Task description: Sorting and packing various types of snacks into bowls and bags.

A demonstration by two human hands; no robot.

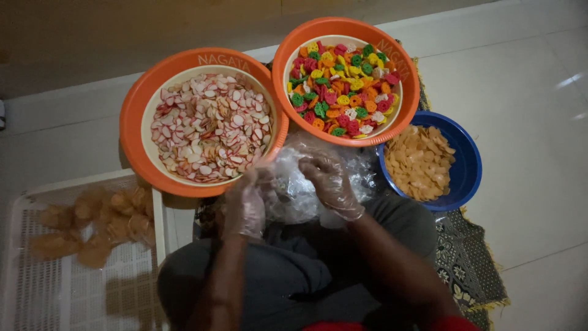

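Both hands in thin clear gloves. Left hand (245,205) + right hand (331,181): fingers curled shut on crumpled clear plastic bag (294,190), held over lap, just below bowl rims.

Bowls on floor: 3 total.
- 2 orange. Left orange bowl (138,116): pink-white sliced crackers. Right orange bowl (410,92): multicolour crackers (red, green, yellow, orange); rims touching.
- 1 blue bowl (468,165), right side, partly under right orange rim: plain tan crackers.

1 white mesh tray (61,288), at frame's lower-left corner: few brownish pieces, blurred. 1 patterned mat (465,263) under person.
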